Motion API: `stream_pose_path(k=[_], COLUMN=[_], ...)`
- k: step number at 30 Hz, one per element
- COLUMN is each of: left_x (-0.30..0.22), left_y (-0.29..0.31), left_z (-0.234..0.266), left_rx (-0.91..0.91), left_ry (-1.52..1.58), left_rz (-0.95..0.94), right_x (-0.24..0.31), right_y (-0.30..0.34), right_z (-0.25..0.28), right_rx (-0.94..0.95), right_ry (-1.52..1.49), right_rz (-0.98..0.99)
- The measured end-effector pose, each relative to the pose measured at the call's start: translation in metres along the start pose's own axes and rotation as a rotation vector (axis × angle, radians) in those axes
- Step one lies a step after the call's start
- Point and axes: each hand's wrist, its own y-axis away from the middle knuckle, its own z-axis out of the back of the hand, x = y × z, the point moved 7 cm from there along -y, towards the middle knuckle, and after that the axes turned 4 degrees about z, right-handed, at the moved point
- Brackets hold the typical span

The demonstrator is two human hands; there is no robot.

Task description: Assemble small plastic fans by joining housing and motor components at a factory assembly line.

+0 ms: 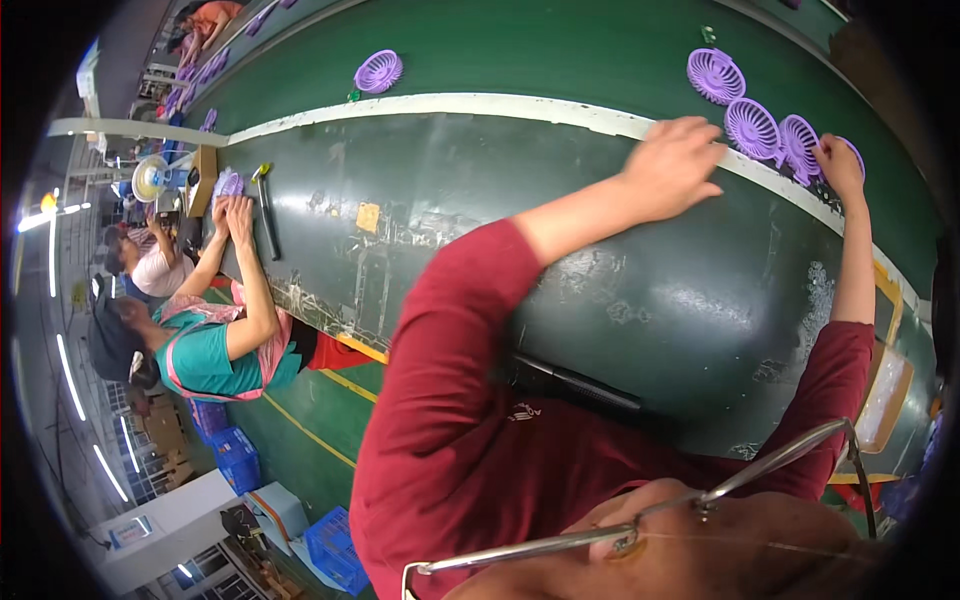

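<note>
My left hand point(675, 168) is over the white rail point(560, 108) at the far edge of the dark worktable point(620, 290), fingers apart and holding nothing. Farther right, my right hand point(842, 168) has its fingers closed at the rim of a purple round fan grille point(798, 147); the fingertips are partly hidden. Other purple grilles lie close by on the green belt: one point(752, 128) just left of that one, another point(716, 76) beyond it, and one point(851, 154) partly behind my right hand. Small green pieces point(709, 35) lie near them.
A single purple grille point(379, 72) lies farther left on the belt. A black rod-shaped tool point(578, 382) rests along the table's near side. At left, a co-worker in a teal shirt point(215, 350) handles a purple part point(228, 183) beside another black tool point(267, 212). A tray point(886, 400) stands at right.
</note>
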Motion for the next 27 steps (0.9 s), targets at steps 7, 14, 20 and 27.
stream_pose_path(k=[7,14,20,27], left_x=[0.010,0.037,0.042,0.018], left_y=[-0.048,-0.047,-0.080,-0.111], left_z=[-0.074,-0.062,-0.084,-0.079], left_rx=[0.161,-0.013,0.362,0.327], left_ry=[0.178,0.080,0.171,0.219], left_rz=[0.227,0.386,0.210,0.157], right_x=[0.016,0.107,0.095,0.078], right_y=[0.020,0.037,0.072,0.141], right_z=[0.034,0.053,0.073,0.087], right_rx=[-0.085,-0.141,-0.331,-0.385], right_ry=[-0.042,-0.055,-0.044,-0.090], right_rz=[-0.106,-0.093,-0.241,-0.364])
